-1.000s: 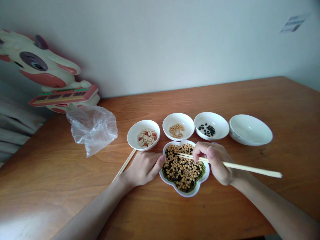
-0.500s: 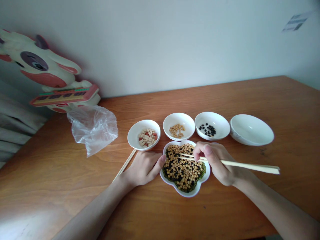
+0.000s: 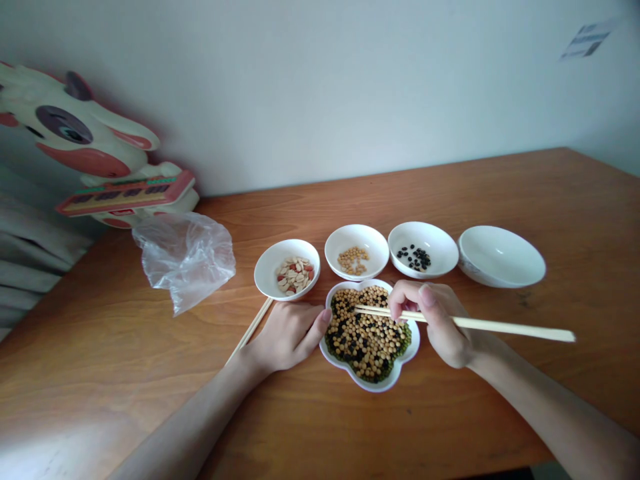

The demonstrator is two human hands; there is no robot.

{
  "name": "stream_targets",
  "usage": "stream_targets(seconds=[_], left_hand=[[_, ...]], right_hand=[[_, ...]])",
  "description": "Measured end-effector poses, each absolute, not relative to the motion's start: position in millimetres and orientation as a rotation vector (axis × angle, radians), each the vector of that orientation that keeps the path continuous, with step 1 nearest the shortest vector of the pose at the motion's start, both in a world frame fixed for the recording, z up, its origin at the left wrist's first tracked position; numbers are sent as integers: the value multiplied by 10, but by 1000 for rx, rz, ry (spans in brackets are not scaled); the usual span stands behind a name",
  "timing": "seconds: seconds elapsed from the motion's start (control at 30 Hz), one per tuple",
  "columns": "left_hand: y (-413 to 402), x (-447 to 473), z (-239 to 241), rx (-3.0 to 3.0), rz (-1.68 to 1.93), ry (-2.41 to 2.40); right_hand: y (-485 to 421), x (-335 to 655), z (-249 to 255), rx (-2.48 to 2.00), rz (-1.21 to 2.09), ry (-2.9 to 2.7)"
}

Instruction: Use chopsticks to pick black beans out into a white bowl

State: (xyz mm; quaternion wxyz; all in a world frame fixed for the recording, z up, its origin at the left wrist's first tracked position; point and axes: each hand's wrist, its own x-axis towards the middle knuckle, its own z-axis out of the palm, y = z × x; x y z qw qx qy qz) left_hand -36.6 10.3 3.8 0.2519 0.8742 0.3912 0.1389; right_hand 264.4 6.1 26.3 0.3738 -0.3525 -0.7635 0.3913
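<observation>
At lower left and lower right, the left forearm point(image 3: 203, 413) and right forearm point(image 3: 540, 410) are slender and bare. The left hand point(image 3: 290, 337) and right hand point(image 3: 440, 320) are bare too, with rounded thumbnails point(image 3: 427, 294).

A brown wooden table point(image 3: 320, 430) with visible grain stands against a plain pale wall point(image 3: 350, 100) bearing a small printed label point(image 3: 587, 40), with folded grey cloth point(image 3: 25, 250) at left and soft light glaring on the tabletop's near-left corner.

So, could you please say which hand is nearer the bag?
Left hand: it rests right of the bag, touching the dish; the right hand is farther right, over the dish's right edge.
</observation>
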Motion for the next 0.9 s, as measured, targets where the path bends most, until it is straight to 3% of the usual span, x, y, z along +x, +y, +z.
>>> stream_targets(seconds=[0.9], left_hand=[[92,-365,17,2387,372,1070]], right_hand=[[74,2637,248,-914,963,-2034]])
